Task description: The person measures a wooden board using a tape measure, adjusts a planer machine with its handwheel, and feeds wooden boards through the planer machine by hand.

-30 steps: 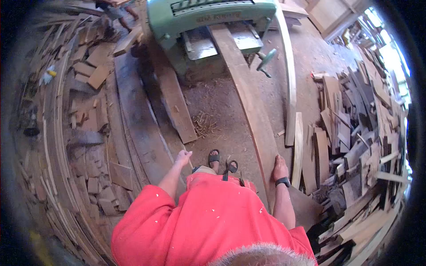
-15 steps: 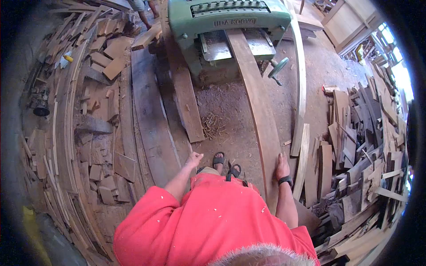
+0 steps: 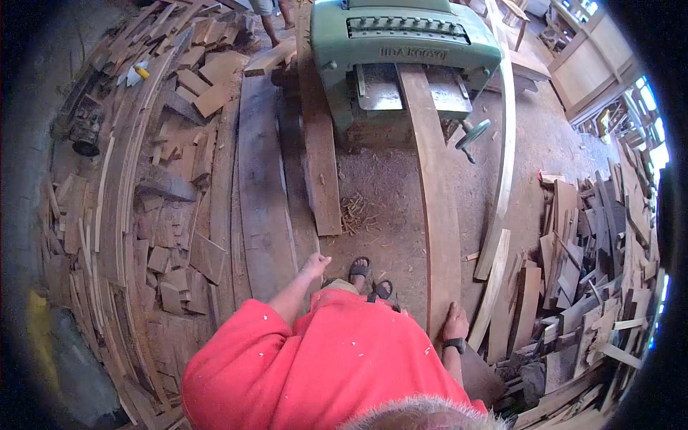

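Note:
A long brown plank (image 3: 438, 193) runs from the green planer (image 3: 408, 39) toward me, its far end on the machine's metal bed. My right hand (image 3: 455, 324), with a black band on the wrist, is at the plank's right edge near its close end. Its fingers are curled against the wood and partly hidden. My left hand (image 3: 316, 265) is closed beside my body, with nothing visible in it. It appears above the edge of the dark wide boards (image 3: 265, 193) on the left, and I cannot tell whether it touches them.
Another board (image 3: 319, 172) stands left of the planer, with wood shavings (image 3: 358, 213) beside its end. A handwheel (image 3: 473, 135) sticks out on the machine's right. Long pale strips (image 3: 504, 158) and offcut piles (image 3: 573, 236) lie to the right. More scraps (image 3: 172, 279) fill the left. A person's legs (image 3: 272, 21) show behind.
My right hand has moved back along the plank toward its near end, and its fingers look more curled. The view has shifted, so the planer appears lower and further right. My left hand remains closed.

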Demonstrator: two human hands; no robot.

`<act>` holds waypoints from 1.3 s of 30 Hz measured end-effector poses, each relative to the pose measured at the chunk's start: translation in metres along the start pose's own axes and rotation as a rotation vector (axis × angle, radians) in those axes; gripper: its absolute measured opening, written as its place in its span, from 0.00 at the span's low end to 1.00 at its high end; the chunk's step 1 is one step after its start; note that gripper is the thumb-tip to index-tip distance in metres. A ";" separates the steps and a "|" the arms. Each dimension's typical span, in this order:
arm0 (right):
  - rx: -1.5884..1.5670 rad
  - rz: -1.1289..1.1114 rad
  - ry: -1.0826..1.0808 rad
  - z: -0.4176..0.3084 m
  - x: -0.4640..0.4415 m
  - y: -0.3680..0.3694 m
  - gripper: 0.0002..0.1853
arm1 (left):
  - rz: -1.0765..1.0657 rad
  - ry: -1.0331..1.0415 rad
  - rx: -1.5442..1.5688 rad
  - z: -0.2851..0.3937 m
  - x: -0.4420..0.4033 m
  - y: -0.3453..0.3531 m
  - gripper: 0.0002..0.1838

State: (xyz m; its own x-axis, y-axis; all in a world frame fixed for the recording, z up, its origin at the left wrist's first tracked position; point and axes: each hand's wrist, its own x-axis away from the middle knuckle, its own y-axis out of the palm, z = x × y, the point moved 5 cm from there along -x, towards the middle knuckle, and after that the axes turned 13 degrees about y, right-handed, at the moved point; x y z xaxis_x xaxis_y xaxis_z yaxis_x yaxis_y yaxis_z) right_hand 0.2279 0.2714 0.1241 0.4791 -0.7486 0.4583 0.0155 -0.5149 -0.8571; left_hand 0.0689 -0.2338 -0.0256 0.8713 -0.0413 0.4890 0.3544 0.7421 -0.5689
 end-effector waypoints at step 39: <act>-0.558 -0.729 0.145 0.034 -0.050 0.029 0.34 | -0.016 -0.018 0.169 -0.027 -0.001 0.026 0.24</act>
State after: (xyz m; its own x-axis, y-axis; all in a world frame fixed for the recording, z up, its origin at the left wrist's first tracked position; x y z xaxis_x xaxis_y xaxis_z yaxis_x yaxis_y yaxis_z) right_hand 0.2342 0.3079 0.0683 0.4018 -0.1861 0.8966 -0.1724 -0.9770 -0.1256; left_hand 0.0868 -0.2330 -0.0587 0.8590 -0.0433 0.5101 0.3051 0.8435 -0.4421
